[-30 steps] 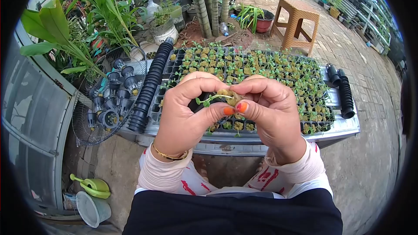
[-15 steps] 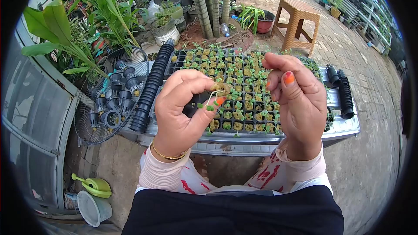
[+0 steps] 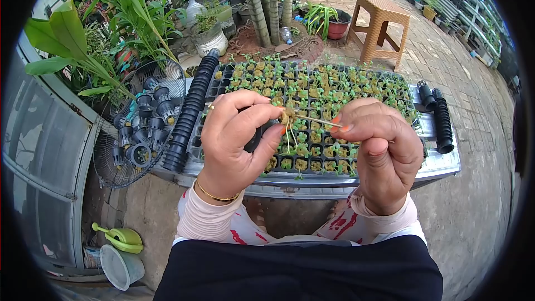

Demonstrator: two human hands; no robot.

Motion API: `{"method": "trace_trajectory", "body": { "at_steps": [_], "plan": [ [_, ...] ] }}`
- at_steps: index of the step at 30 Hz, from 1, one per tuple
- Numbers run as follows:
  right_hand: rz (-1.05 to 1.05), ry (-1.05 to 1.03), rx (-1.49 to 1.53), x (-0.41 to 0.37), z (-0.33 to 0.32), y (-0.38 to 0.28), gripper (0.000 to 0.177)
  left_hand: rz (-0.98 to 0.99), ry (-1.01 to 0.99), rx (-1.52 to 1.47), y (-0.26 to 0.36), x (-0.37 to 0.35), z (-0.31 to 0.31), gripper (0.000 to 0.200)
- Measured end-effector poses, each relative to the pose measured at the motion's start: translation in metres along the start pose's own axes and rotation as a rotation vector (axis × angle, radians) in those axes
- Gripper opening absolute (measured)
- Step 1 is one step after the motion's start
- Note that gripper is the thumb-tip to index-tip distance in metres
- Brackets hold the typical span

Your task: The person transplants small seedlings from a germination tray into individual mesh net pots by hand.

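Between the thumb and fingertips of my left hand (image 3: pixel 237 142) is a seedling (image 3: pixel 287 125) with a small brownish plug of growing medium, its pale stems hanging downward. My right hand (image 3: pixel 387 153) pinches a thin wooden stick (image 3: pixel 317 120), whose far tip meets the plug. Both hands are held above a black seedling tray (image 3: pixel 295 171) filled with rows of small plugs and green sprouts. Part of the tray lies hidden behind my hands.
A long stack of black net pots (image 3: pixel 192 111) lies left of the tray, with a wire basket (image 3: pixel 100 156) of more net pots beyond it. Shorter black stacks (image 3: pixel 442 122) rest at the right. A brown stool (image 3: pixel 379 28) stands behind the metal table (image 3: pixel 440 168).
My right hand has moved lower and turned inward, and the stick now shows, touching the plug. My left hand keeps the seedling, whose stems now hang straighter down.
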State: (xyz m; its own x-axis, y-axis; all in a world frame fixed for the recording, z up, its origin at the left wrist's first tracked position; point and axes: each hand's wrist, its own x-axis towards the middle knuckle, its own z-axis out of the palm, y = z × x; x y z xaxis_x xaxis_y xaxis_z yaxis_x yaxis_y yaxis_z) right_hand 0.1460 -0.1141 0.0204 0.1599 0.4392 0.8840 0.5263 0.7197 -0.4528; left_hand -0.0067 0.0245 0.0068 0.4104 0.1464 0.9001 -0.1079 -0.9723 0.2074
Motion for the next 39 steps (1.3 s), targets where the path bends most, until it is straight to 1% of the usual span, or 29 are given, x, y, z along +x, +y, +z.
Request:
{"method": "trace_trajectory", "body": {
  "at_steps": [2,4,13,20,33,34,35,37,39],
  "plan": [
    [0.013,-0.008,-0.021,0.0,-0.0005,-0.001,0.024,-0.006,-0.002,-0.007,-0.0003,-0.0005,0.002,0.023],
    [-0.029,-0.012,-0.053,0.0006,-0.0008,-0.0008,0.024,-0.013,-0.007,-0.003,-0.0016,-0.0011,0.0022,0.023],
    [-0.023,-0.075,-0.164,0.0036,-0.0004,-0.0025,0.021,-0.02,-0.022,-0.002,-0.0012,-0.0025,0.0036,0.023],
    [-0.03,-0.067,-0.16,0.0024,0.0006,-0.0008,0.021,-0.018,-0.021,0.038,0.0006,-0.0034,0.0024,0.024],
    [-0.043,-0.091,-0.224,0.0017,0.0,-0.0008,0.02,-0.01,-0.023,0.034,0.0007,-0.0036,0.004,0.025],
    [-0.039,-0.092,-0.228,0.0011,0.0004,-0.0008,0.02,-0.024,-0.027,0.001,0.0007,-0.0038,0.0044,0.025],
    [-0.04,-0.091,-0.228,0.0002,0.0009,-0.0003,0.02,-0.038,-0.031,-0.031,0.0005,-0.004,0.0047,0.024],
    [0.02,-0.003,-0.089,-0.002,0.0022,0.0008,0.02,-0.057,-0.027,-0.057,0.0006,-0.0049,0.0052,0.024],
    [0.016,-0.007,-0.097,-0.0012,0.0004,-0.0012,0.02,-0.078,-0.021,-0.082,-0.0006,-0.0057,0.0057,0.023]
  ]
}}
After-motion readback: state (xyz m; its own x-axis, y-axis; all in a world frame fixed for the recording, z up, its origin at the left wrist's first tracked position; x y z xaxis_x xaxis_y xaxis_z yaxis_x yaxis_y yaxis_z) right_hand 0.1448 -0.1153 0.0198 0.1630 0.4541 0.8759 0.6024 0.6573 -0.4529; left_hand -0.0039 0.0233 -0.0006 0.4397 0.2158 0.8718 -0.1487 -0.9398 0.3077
